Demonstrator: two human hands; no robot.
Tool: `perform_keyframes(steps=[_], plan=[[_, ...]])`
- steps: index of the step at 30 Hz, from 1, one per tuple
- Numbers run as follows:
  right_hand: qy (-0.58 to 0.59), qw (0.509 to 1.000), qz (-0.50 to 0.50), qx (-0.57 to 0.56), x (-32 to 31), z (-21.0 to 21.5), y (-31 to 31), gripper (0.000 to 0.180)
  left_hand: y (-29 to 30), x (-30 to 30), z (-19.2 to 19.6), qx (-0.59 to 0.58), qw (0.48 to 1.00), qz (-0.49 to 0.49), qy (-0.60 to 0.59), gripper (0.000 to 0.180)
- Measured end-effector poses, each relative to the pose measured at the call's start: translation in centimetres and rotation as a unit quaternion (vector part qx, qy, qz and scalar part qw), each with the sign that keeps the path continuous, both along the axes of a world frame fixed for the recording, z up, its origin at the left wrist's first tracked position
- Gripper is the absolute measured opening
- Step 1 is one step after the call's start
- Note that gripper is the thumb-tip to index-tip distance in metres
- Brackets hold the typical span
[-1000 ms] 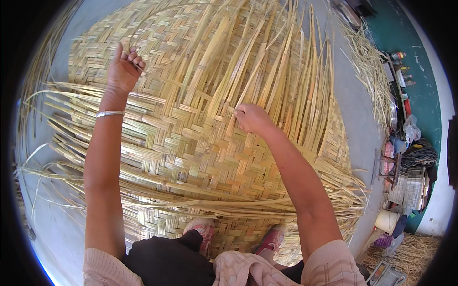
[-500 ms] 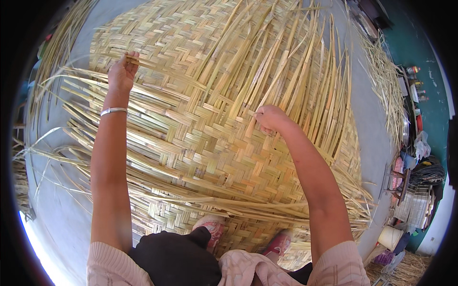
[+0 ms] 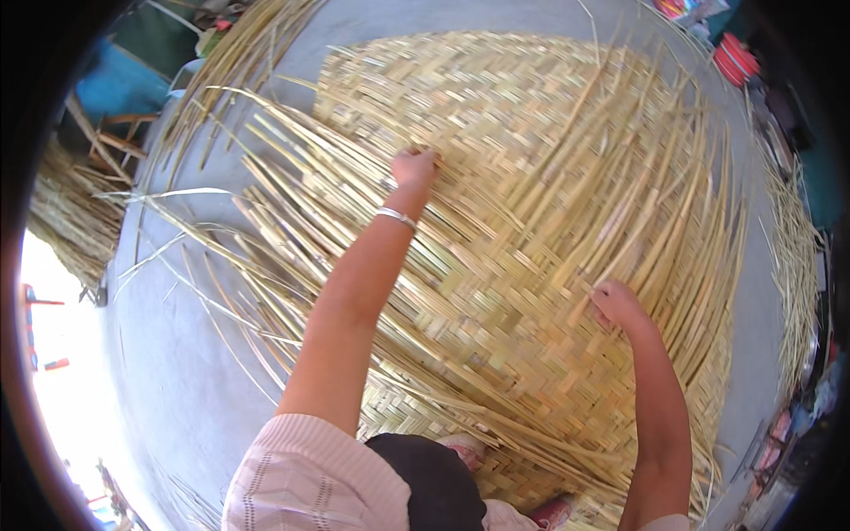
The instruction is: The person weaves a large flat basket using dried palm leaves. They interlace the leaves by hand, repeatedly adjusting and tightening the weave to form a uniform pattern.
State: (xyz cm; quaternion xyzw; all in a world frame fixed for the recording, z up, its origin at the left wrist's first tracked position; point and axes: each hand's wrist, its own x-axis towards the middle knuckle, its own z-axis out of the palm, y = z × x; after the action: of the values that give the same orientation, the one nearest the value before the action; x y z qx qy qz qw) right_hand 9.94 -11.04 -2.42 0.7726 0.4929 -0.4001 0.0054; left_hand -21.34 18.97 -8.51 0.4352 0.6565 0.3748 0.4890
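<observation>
A large mat (image 3: 443,80) of flat, pale yellow-green split strips, woven in a diagonal pattern, spreads on the floor under my hands. My left hand (image 3: 416,166) is closed in a pinch on a plant strip (image 3: 467,205) over the mat's left part. Over the middle right, my right hand (image 3: 617,305) is also closed, its fingertips down at a strip's end by the weave; the grip itself is partly hidden. Long loose strips (image 3: 611,199) fan away beyond my right hand. Another bundle of loose strips (image 3: 305,168) sticks out past the mat's left side.
My shoes (image 3: 553,511) stand on the mat's near part. Around it shows grey floor (image 3: 168,327). More loose strips lie at the far left (image 3: 243,53) and along the right (image 3: 788,239). A wooden chair (image 3: 119,137) and a red round container (image 3: 736,59) stand farther off.
My view has swung left, so the mat appears farther right. My left hand has come inward over the mat, nearer to me. My right hand stays at about the same part of the weave.
</observation>
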Motion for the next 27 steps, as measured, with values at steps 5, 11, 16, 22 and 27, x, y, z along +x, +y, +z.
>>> perform_keyframes(steps=[5,11,16,22,27], plan=[[0.086,0.989,-0.124,-0.005,0.2,0.0,-0.5,0.032,-1.4,1.4,1.5,0.069,0.986,0.149,-0.013,0.034],[0.053,0.992,-0.112,-0.002,-0.2,0.2,-0.6,0.035,-5.6,3.9,3.3,0.335,0.854,-0.144,0.372,0.04],[-0.019,0.993,-0.108,0.035,-0.6,-0.3,-1.3,0.038,-7.9,6.2,4.5,0.289,0.654,-0.528,0.457,0.029],[-0.018,0.993,-0.111,0.037,-0.1,-0.5,-1.8,0.036,-6.5,6.4,4.4,0.266,0.647,-0.565,0.438,0.038],[-0.033,0.993,-0.11,0.035,-0.5,0.5,-1.7,0.037,-4.2,5.2,5.6,0.258,0.631,-0.554,0.478,0.038]])
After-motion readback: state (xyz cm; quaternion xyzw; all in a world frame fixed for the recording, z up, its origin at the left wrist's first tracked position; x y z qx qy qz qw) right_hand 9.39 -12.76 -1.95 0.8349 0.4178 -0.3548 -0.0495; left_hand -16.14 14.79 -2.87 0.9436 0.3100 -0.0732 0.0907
